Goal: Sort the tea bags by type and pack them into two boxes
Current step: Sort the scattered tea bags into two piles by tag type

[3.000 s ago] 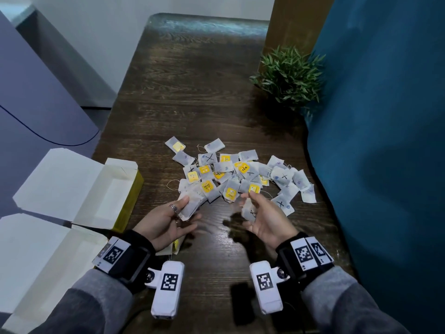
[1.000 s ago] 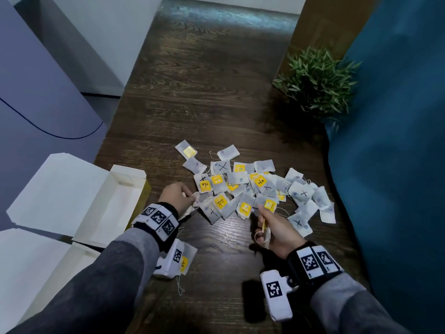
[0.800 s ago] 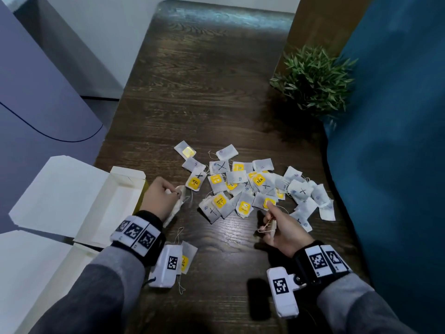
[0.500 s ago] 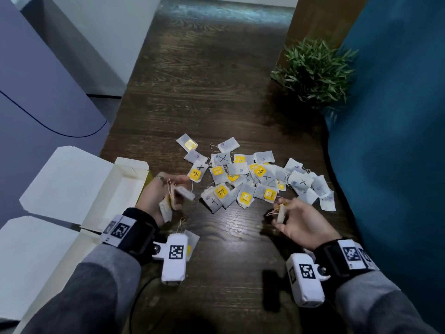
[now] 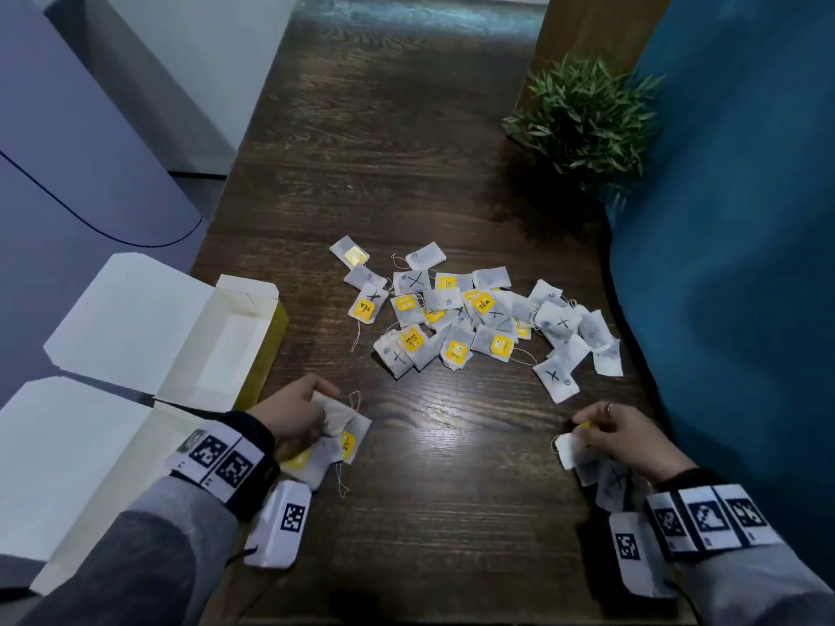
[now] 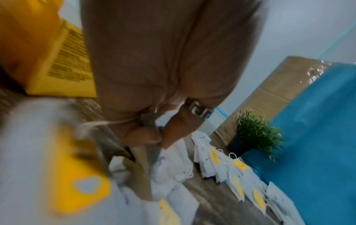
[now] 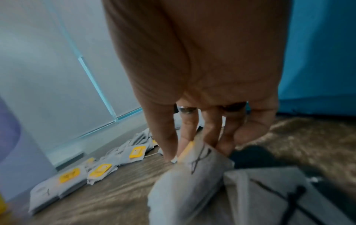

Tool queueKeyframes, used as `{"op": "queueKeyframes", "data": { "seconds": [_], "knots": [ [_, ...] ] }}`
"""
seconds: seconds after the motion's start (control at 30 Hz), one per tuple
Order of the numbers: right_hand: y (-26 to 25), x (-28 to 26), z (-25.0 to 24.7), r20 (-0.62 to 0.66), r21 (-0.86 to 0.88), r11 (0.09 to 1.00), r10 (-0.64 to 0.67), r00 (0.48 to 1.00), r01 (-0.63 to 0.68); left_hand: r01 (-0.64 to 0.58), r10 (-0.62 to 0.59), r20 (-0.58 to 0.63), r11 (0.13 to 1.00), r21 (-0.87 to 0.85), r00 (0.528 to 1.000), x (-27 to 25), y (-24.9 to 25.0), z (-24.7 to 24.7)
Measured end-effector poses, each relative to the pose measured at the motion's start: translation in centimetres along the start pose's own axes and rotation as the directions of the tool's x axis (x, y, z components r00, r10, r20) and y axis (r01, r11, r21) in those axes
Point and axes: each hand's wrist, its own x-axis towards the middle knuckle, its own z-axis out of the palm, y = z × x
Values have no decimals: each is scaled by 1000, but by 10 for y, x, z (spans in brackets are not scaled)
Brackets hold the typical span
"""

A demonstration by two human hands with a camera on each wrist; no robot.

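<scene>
A loose heap of tea bags (image 5: pixel 474 318) lies mid-table, some with yellow tags, some marked with a black X. My left hand (image 5: pixel 323 411) pinches a plain tea bag (image 5: pixel 336 420) just above a small stack of yellow-tagged bags (image 5: pixel 316 458) near the boxes; in the left wrist view thumb and finger hold that tea bag (image 6: pixel 146 153). My right hand (image 5: pixel 583 429) pinches an X-marked bag (image 5: pixel 569 449) over a small stack of X bags (image 5: pixel 610 481). In the right wrist view the X-marked bag (image 7: pixel 192 175) hangs from my fingertips.
Two open cardboard boxes sit at the left: a yellow-sided one (image 5: pixel 266 350) and a nearer one (image 5: pixel 90 467), lids folded outward. A potted plant (image 5: pixel 583 115) stands at the back right. A blue fabric wall (image 5: pixel 732 264) borders the table's right edge.
Both hands have drawn back from the heap toward the near edge, each carrying one bag down to its own small stack.
</scene>
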Motion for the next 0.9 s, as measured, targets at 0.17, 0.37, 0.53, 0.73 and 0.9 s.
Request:
{"op": "queueKeyframes", "data": {
  "seconds": [0.17, 0.37, 0.53, 0.73, 0.9],
  "knots": [
    [-34, 10, -2, -190, -267, 961, -119, 975, 65, -78, 78, 5, 996, 40, 997, -6, -8, -3],
    [-130, 51, 15, -80, -258, 914, -343, 936, 313, -59, 98, -83, 921, 386, 992, -7, -9, -10],
    [-199, 96, 37, -39, -235, 887, -418, 908, 398, -61, 192, -214, 863, 501, 958, -12, 22, -22],
    [-229, 139, 71, 77, -427, 824, -378, 923, 373, 5, 217, -207, 678, 735, 954, -6, 50, -29],
    [-233, 149, 74, 90, -504, 781, -376, 922, 367, 48, 112, -154, 637, 770, 982, 2, 38, -24]
  ]
}}
